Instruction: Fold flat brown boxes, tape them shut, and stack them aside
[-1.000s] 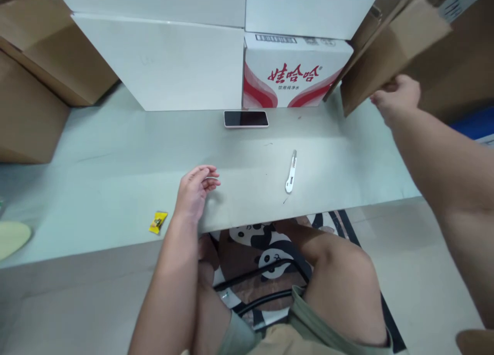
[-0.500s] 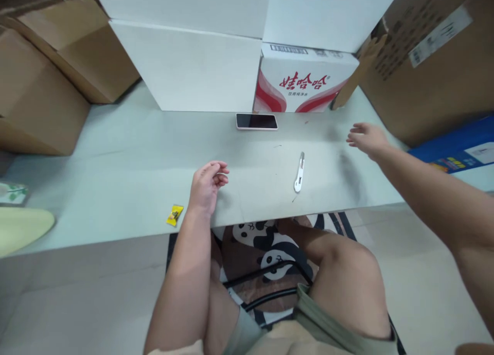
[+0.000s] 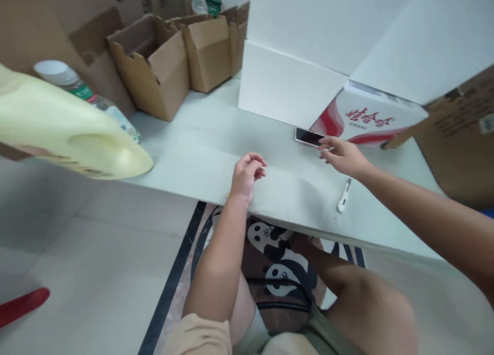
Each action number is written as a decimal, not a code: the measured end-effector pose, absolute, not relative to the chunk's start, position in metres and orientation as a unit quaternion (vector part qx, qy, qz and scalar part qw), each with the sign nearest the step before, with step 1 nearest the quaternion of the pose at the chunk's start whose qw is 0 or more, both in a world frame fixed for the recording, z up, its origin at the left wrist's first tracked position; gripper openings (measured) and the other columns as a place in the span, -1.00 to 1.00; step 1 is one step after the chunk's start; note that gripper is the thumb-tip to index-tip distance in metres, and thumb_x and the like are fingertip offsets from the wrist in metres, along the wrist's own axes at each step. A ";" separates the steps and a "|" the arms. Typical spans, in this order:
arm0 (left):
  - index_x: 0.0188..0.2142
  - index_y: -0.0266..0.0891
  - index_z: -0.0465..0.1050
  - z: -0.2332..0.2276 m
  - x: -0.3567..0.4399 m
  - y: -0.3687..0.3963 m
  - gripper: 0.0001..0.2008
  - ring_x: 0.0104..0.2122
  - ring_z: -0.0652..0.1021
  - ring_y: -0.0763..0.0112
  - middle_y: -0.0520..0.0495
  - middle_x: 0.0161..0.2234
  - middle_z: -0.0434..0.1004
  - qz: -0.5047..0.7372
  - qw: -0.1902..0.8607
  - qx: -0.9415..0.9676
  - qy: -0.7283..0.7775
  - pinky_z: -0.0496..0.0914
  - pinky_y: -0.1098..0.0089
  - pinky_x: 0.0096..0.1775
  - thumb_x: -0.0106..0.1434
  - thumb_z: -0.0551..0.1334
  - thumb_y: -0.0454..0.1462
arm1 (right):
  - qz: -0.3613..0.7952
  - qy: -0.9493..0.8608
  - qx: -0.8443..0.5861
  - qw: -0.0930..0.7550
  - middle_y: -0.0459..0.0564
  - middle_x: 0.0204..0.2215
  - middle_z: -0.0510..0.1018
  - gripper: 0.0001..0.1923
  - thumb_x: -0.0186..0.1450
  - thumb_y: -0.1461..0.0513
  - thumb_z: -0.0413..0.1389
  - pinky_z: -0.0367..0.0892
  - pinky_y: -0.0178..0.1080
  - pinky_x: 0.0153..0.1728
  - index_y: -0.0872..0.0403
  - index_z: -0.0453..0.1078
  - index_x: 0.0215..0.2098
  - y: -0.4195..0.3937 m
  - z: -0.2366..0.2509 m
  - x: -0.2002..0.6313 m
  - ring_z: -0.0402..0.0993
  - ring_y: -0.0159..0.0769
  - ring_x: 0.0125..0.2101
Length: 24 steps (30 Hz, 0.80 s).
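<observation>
My left hand (image 3: 247,176) is over the near part of the table, loosely curled, with no object visible in it. A sliver of yellow wrapper (image 3: 228,195) peeks out beside that wrist; the rest is hidden. My right hand (image 3: 341,155) has its fingers apart and holds nothing. Its fingertips overlap the right end of a dark-screened phone (image 3: 307,136) in the view, and I cannot tell if they touch it. The phone lies flat before the white boxes. Below my right forearm a white utility knife (image 3: 344,196) rests on the table.
White panels (image 3: 285,80) and a red-and-white carton (image 3: 370,116) stand at the back. Open brown cardboard boxes (image 3: 170,69) line the far left. A pale yellow-green bottle (image 3: 88,134) fills the left side, beside a white-capped bottle (image 3: 57,72). Another brown carton (image 3: 463,134) stands right.
The view has turned left, bringing the pale bottle and brown boxes in. My right hand has moved left from the table's right side to the phone. The left hand now covers most of the yellow wrapper.
</observation>
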<state>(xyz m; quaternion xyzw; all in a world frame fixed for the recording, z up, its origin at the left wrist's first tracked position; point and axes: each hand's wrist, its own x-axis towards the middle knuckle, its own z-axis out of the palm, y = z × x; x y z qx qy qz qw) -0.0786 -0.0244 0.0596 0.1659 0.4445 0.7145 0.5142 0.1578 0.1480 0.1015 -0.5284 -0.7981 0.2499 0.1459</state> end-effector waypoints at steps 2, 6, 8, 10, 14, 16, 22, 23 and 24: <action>-0.47 -0.22 0.32 0.061 -0.086 -0.028 -0.86 -0.59 0.40 0.64 0.10 -0.46 0.50 0.735 0.499 0.155 0.432 0.21 0.52 -0.45 -0.10 0.22 -0.36 | 0.234 -0.840 -0.474 0.121 0.09 -0.03 0.62 -0.57 0.25 0.26 0.11 0.59 -0.06 -0.16 0.06 0.42 0.10 0.146 0.103 0.100 0.65 -0.14 -0.21; -0.51 -0.23 0.26 0.062 -0.102 -0.030 -0.87 -0.59 0.37 0.66 0.10 -0.45 0.49 0.755 0.487 0.142 0.415 0.18 0.50 -0.43 -0.05 0.22 -0.38 | 0.198 -0.901 -0.375 0.090 0.06 -0.06 0.64 -0.53 0.26 0.33 0.10 0.51 -0.02 0.06 0.08 0.40 0.15 0.131 0.113 -0.032 0.65 -0.18 -0.17; -0.51 -0.22 0.26 0.059 -0.109 -0.030 -0.87 -0.58 0.36 0.66 0.10 -0.45 0.48 0.767 0.478 0.135 0.408 0.18 0.48 -0.42 -0.04 0.22 -0.39 | 0.170 -0.923 -0.332 0.098 0.00 -0.07 0.64 -0.49 0.26 0.37 0.11 0.47 -0.05 0.13 0.07 0.37 0.18 0.118 0.122 -0.099 0.63 -0.21 -0.11; -0.51 -0.22 0.26 0.056 -0.115 -0.031 -0.87 -0.58 0.35 0.66 0.10 -0.44 0.47 0.775 0.471 0.124 0.403 0.19 0.46 -0.41 -0.03 0.23 -0.38 | 0.166 -0.937 -0.288 0.111 -0.09 -0.10 0.63 -0.38 0.28 0.39 0.06 0.45 -0.12 0.15 0.04 0.23 0.30 0.104 0.134 -0.160 0.60 -0.32 -0.06; -0.52 -0.21 0.24 0.052 -0.123 -0.036 -0.84 -0.55 0.35 0.65 0.09 -0.43 0.45 0.783 0.468 0.110 0.396 0.20 0.42 -0.38 0.02 0.25 -0.37 | 0.188 -0.941 -0.263 0.104 -0.22 -0.07 0.56 -0.21 0.34 0.31 -0.10 0.44 -0.31 0.02 -0.07 -0.27 0.48 0.089 0.155 -0.241 0.56 -0.62 -0.06; -0.52 -0.21 0.22 0.051 -0.127 -0.040 -0.82 -0.54 0.34 0.65 0.09 -0.43 0.43 0.784 0.468 0.109 0.393 0.20 0.42 -0.37 0.02 0.26 -0.37 | 0.156 -0.945 -0.270 0.096 -0.22 0.00 0.51 -0.31 0.36 0.26 -0.10 0.42 -0.25 0.02 -0.07 -0.14 0.43 0.090 0.160 -0.258 0.52 -0.55 0.05; -0.49 -0.20 0.22 0.051 -0.141 -0.049 -0.83 -0.54 0.34 0.64 0.10 -0.44 0.42 0.790 0.459 0.089 0.397 0.20 0.43 -0.36 0.03 0.26 -0.36 | 0.053 -0.943 -0.311 0.109 -0.02 -0.03 0.55 -0.55 0.37 0.10 0.05 0.31 0.26 0.06 0.18 0.25 0.13 0.100 0.154 -0.245 0.41 -0.01 0.23; -0.49 -0.21 0.23 0.051 -0.142 -0.049 -0.84 -0.55 0.34 0.64 0.10 -0.45 0.42 0.792 0.453 0.083 0.402 0.20 0.43 -0.37 0.03 0.24 -0.38 | 0.046 -0.941 -0.314 0.114 0.00 -0.04 0.56 -0.57 0.39 0.09 0.01 0.31 0.25 0.07 0.22 0.27 0.10 0.102 0.152 -0.238 0.42 -0.02 0.22; -0.49 -0.21 0.23 0.051 -0.142 -0.050 -0.85 -0.55 0.33 0.64 0.10 -0.45 0.41 0.794 0.446 0.078 0.406 0.19 0.43 -0.38 0.02 0.23 -0.39 | 0.040 -0.939 -0.319 0.120 0.02 -0.06 0.56 -0.57 0.41 0.08 -0.02 0.31 0.24 0.07 0.26 0.28 0.07 0.104 0.151 -0.229 0.43 -0.03 0.21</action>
